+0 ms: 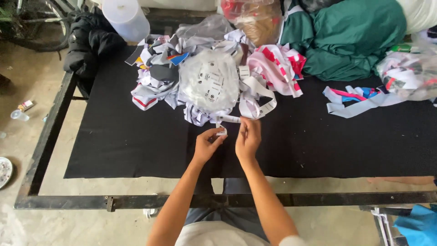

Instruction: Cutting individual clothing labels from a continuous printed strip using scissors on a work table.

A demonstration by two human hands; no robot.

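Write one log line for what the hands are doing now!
left hand: pinching small white label | right hand: fingertips together, contents unclear | behind: label pile | surface: black cloth

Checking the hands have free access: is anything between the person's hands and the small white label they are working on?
Nothing visible. The left hand already pinches the small white label in its fingertips, and the right hand is beside it, just short of the pile of labels. Only bare black cloth lies around the hands.

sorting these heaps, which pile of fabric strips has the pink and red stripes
The heap of pink and red striped strips, right of the clear bag of white labels. The heap on the left is mostly white and grey.
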